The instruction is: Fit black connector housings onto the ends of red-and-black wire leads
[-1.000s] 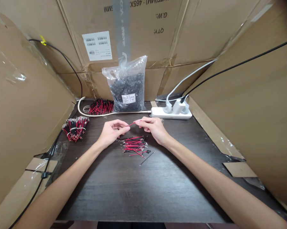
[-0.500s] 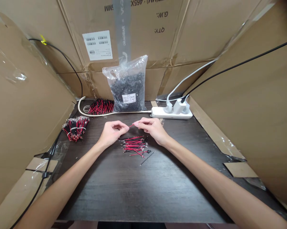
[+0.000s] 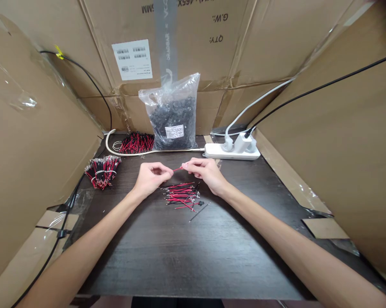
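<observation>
A short red wire is stretched between my two hands, just above the table. My left hand pinches its left end between thumb and forefinger. The other end is in the closed fingertips of my right hand, which hide whatever is there. Below the hands lies a loose pile of red and black wires with metal tips. At the pile's right edge sits a small black connector, and a single black wire lies slantwise beside it.
A clear bag of small black parts leans on the back cardboard. Left of it is a heap of red-black wires; nearer stands a tied wire bundle. A white power strip with plugs sits back right. Cardboard walls enclose three sides.
The hands hold almost the same place and grip. My right fingertips have shifted slightly to the right, and a little more of the red wire shows between the hands.
</observation>
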The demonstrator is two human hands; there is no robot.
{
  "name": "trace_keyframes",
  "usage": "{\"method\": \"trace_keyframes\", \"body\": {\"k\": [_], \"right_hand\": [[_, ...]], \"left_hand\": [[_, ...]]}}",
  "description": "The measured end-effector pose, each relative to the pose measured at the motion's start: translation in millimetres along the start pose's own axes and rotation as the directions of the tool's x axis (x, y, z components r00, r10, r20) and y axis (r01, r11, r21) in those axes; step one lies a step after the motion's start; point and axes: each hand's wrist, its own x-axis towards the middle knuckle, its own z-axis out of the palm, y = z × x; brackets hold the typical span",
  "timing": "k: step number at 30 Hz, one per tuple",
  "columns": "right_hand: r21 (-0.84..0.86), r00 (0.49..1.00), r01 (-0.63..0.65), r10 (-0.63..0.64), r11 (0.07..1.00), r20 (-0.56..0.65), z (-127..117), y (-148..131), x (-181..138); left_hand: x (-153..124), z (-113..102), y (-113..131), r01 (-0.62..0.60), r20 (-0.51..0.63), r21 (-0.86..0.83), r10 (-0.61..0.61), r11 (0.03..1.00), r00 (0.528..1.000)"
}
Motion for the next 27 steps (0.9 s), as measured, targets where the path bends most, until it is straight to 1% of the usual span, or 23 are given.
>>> {"method": "trace_keyframes", "body": {"k": [3,5,6,8,10,12,14,15,18,24,27], "right_hand": [[-0.002,1.0,-0.007,0.007,1.0,-0.02,-2,1,1],[-0.018,1.0,0.02,-0.021,1.0,-0.01,-3,2,1],[-0.046,0.999,0.049,-0.048,0.998,0.016,-3,2,0],[-0.169,0.987,0.124,-0.104,0.978,0.12,-3,2,-3],[-0.36,0.958,0.232,-0.149,0.904,0.245,-1,2,-7],[-0.527,0.924,0.354,-0.201,0.773,0.326,1,1,-11],[-0.609,0.898,0.431,-0.249,0.666,0.363,3,1,-13],[-0.624,0.891,0.447,-0.26,0.641,0.372,3,1,-14],[-0.628,0.893,0.441,-0.245,0.641,0.377,3,2,-13],[-0.634,0.919,0.372,-0.173,0.678,0.355,3,0,-12],[-0.65,0.914,0.384,-0.171,0.656,0.368,3,-2,-13]], "left_hand": [[2,-1,-2,0.014,-0.093,-0.044,-0.018,0.999,0.995],[4,-3,-3,0.003,-0.159,-0.104,-0.02,0.995,0.987],[5,-4,-4,-0.009,-0.193,-0.145,-0.02,0.989,0.981],[8,-6,-5,-0.04,-0.25,-0.233,-0.02,0.972,0.968],[11,-7,-5,-0.064,-0.282,-0.304,-0.025,0.95,0.959],[12,-8,-5,-0.075,-0.288,-0.339,-0.028,0.938,0.957],[12,-7,-4,-0.077,-0.284,-0.342,-0.025,0.937,0.959],[11,-7,-4,-0.074,-0.28,-0.338,-0.024,0.938,0.96],[10,-6,-4,-0.062,-0.254,-0.318,-0.022,0.946,0.967],[10,-7,-3,-0.039,-0.219,-0.305,-0.03,0.952,0.975],[10,-7,-2,-0.022,-0.209,-0.305,-0.044,0.952,0.977]]}}
